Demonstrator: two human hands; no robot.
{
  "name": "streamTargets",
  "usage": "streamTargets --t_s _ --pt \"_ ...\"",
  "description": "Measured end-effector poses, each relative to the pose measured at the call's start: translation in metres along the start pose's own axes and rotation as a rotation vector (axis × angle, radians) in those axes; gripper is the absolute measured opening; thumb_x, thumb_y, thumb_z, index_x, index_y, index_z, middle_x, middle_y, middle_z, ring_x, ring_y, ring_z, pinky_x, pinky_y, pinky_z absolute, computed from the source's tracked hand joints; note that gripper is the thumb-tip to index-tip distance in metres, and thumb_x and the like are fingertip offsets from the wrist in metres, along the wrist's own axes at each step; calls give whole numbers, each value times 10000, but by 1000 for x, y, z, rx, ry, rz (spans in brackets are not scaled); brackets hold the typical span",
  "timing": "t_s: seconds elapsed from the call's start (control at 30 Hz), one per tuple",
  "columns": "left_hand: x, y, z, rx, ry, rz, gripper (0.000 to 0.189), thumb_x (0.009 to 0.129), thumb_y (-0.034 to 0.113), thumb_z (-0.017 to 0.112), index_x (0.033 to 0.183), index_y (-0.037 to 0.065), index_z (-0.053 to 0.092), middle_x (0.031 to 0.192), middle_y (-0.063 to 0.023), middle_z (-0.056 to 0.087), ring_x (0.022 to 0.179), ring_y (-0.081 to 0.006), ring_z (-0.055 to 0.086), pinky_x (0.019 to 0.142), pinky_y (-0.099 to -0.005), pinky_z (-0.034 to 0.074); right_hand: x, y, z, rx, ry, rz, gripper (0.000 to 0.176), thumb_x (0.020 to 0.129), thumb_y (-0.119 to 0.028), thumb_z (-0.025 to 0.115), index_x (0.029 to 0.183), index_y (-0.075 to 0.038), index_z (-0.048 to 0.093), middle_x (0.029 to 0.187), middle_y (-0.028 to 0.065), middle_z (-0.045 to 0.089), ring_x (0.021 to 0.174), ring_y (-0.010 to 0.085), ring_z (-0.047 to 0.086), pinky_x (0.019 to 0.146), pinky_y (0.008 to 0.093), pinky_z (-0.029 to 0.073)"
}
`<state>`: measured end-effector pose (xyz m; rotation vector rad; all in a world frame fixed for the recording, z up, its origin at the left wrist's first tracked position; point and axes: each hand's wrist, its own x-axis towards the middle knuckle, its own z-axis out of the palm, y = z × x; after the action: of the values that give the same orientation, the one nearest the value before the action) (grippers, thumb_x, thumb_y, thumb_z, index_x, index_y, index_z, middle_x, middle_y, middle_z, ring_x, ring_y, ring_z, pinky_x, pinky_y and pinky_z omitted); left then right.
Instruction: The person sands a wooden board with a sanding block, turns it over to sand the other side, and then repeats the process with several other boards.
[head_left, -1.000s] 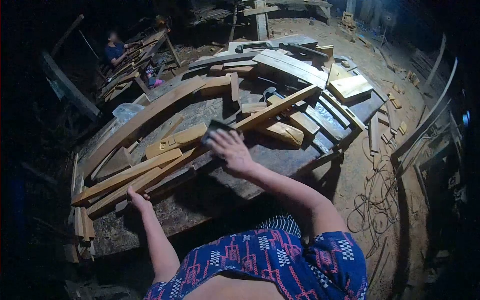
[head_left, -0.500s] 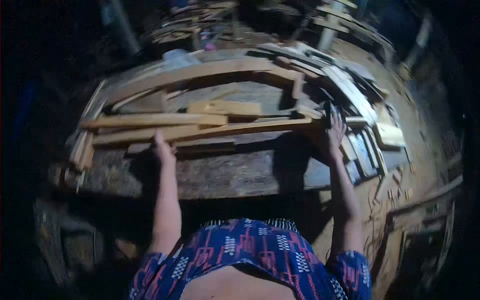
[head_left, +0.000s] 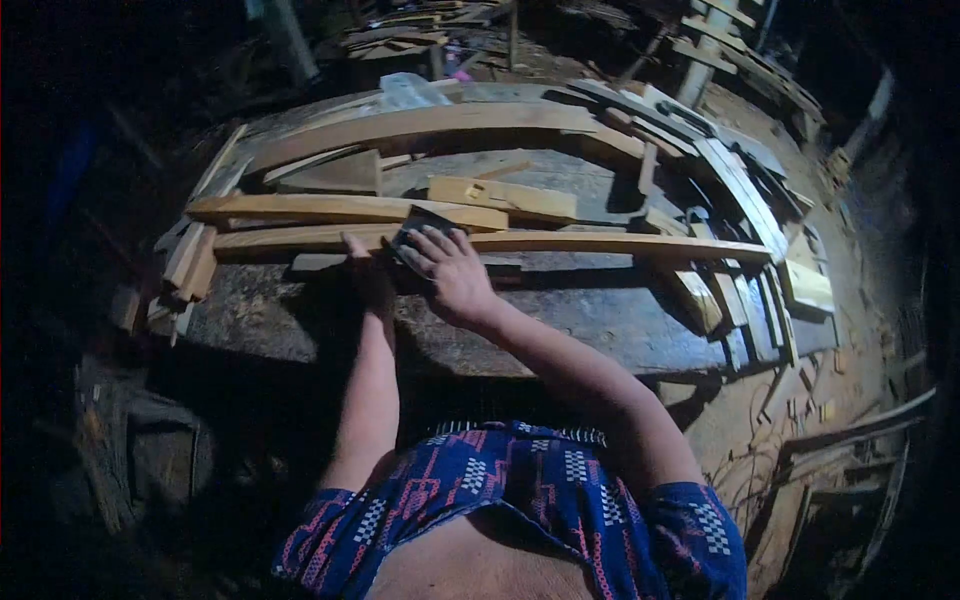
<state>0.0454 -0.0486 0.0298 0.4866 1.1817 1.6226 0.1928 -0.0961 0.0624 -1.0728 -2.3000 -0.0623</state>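
While our right hand presses a dark sheet down on the long strip, our left hand sits just beside it at nine o'clock. The right fingers lie nearly straight and slightly apart over the sheet, pinning it rather than pinching it; whether the thumb tucks underneath, we cannot tell. One left digit rests on top of the strip; the others sink into shadow, so we cannot tell how far they curl or whether they grip.

The strip runs across the near half of the workbench, from about nine o'clock of our hands to three. A second strip lies close to it towards eleven, a notched block sits at one, and a curved beam arches beyond at twelve.

We judge the step in hand to be rubbing the sheet along the wood. To do it well, we would spread the pressure across all the fingers, follow the strip's length from nine to three, and ease off near its ends so the edges stay even. Our left hand should hold the strip firmly, its digit clear of the sheet's path.
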Motion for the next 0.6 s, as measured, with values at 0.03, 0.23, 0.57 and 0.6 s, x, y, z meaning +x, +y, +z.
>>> streamTargets --t_s 0.03,0.23,0.57,0.6 --pt "5 -1 0 84 111 123 584 806 571 313 952 40 507 713 -86 548 552 -166 523 454 -266 420 -11 12 -13 -72 -24 20 470 729 -140 459 1196 -135 407 1236 105 383 1182 254 298 974 424 191" --pt "4 -4 -1 204 183 95 521 736 578 459 884 81 510 587 -29 456 390 -106 398 340 -213 324 -135 165 -112 -94 353 441 399 709 -20 459 1099 -90 507 1114 93 510 1071 237 434 909 384 282" --pt "13 -8 0 142 204 189 342 721 400 555 800 76 477 539 -41 457 345 -112 381 276 -218 270 -144 166 -105 -550 175 472 503 640 -68 489 1139 -121 456 1191 104 420 1140 262 336 939 404 235" --pt "17 -10 -3 146 181 206 338 723 399 553 796 77 476 535 -40 458 342 -112 378 272 -219 263 -132 144 -81 -514 141 397 548 654 -76 479 1192 -148 403 1252 87 364 1202 231 264 993 410 167"
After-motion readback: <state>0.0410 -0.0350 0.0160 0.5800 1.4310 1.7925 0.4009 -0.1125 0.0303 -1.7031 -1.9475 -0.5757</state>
